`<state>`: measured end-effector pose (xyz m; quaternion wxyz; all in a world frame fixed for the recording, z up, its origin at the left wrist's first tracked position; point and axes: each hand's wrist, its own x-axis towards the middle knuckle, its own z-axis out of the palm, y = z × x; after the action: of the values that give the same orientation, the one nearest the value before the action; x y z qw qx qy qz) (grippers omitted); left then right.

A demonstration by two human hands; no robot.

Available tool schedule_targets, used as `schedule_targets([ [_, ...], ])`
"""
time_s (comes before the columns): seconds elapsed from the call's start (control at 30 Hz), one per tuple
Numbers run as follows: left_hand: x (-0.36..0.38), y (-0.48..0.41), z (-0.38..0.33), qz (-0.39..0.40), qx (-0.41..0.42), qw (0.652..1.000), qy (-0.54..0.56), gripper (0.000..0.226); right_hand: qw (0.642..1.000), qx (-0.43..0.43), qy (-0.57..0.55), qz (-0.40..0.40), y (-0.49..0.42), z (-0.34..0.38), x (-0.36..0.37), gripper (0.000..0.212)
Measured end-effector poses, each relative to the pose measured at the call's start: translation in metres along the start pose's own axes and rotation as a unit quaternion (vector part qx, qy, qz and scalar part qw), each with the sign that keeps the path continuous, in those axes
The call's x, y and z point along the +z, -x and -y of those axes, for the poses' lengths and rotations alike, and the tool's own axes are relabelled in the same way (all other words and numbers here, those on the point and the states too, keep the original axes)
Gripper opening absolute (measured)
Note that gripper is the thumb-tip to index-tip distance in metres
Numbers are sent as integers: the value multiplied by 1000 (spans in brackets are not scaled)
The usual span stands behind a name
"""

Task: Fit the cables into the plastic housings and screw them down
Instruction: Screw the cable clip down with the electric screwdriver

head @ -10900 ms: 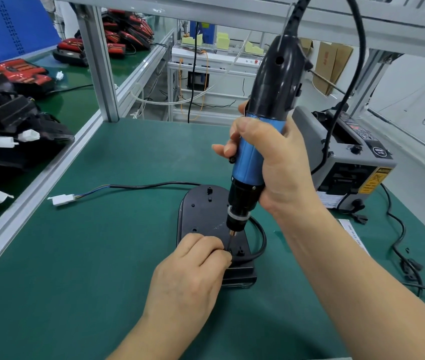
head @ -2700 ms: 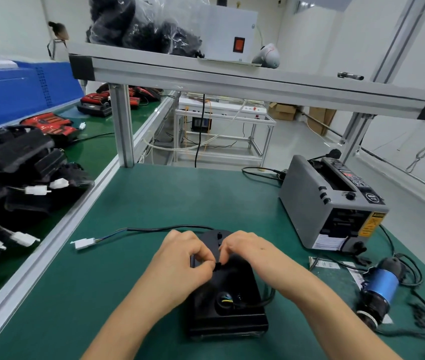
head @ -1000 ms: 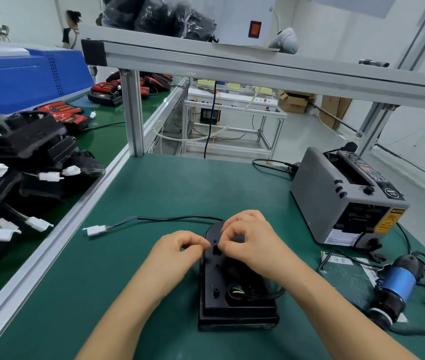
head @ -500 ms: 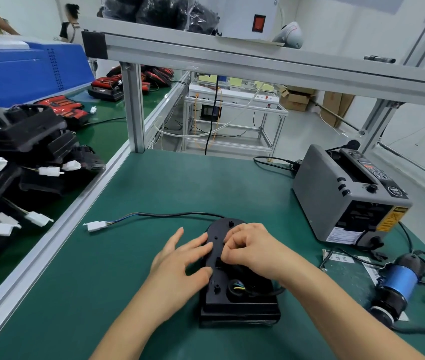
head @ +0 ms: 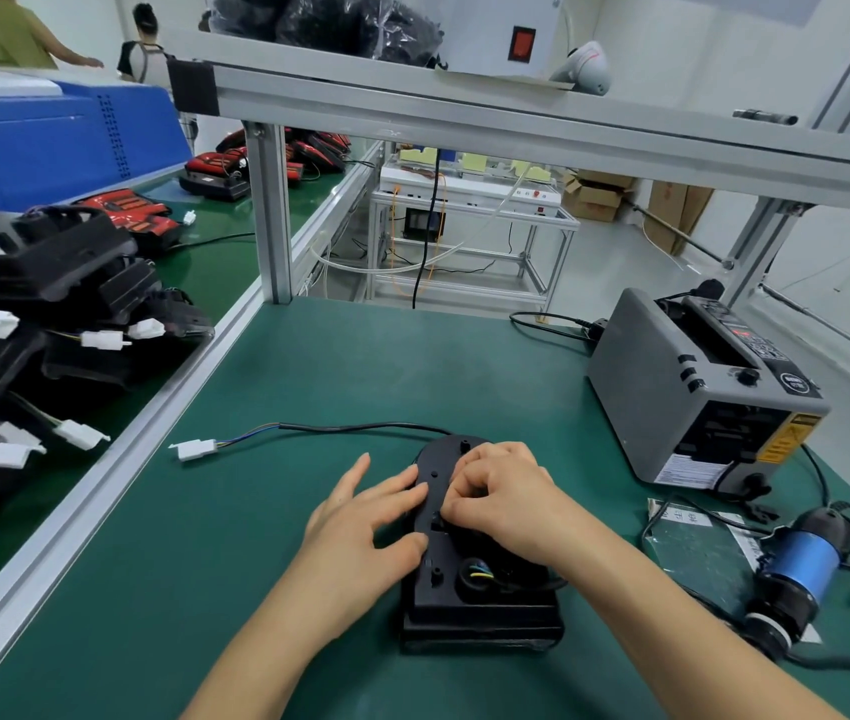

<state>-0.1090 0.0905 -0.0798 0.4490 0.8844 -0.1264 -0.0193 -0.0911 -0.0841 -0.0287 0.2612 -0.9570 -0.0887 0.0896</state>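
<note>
Green-topped bench [head: 360, 366] under an aluminium shelf frame [head: 516, 122] — pale floor [head: 615, 262], white walls [head: 672, 44] beyond.

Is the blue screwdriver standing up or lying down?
Lying down: the electric screwdriver rests on its side on the green mat.

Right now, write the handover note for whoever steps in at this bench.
Left hand: open, fingers flat against the black housing's left edge.
Right hand: fingers curled over the housing's middle; what they pinch, if anything, is hidden.
Cable: leaves the housing's far end; its white connector lies loose on the mat.
Screwdriver: lying on the right, unheld.
Done: cable routed in. Left: probably seating, then screws.
</note>
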Motion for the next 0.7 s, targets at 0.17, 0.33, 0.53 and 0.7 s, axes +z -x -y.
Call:
schedule_targets([
  [0.17, -1, 1, -2, -4, -1, 1000, -4, 48, 1000, -5, 14, -11, -2, -1, 2, 27],
  [0.33, -1, 1, -2, -6, -4, 1000, 2, 48, 999, -10, 38, -23, -3, -2, 4, 26],
  [0.53, 1, 4, -2, -34, 21, 999, -37, 47, 998, -16, 51, -33, -4, -2, 6, 24],
  [0.7, 2, 19, -11, -119, 126, 972, -158, 40, 997, -25, 54, -40, -2, -2, 7, 13],
])
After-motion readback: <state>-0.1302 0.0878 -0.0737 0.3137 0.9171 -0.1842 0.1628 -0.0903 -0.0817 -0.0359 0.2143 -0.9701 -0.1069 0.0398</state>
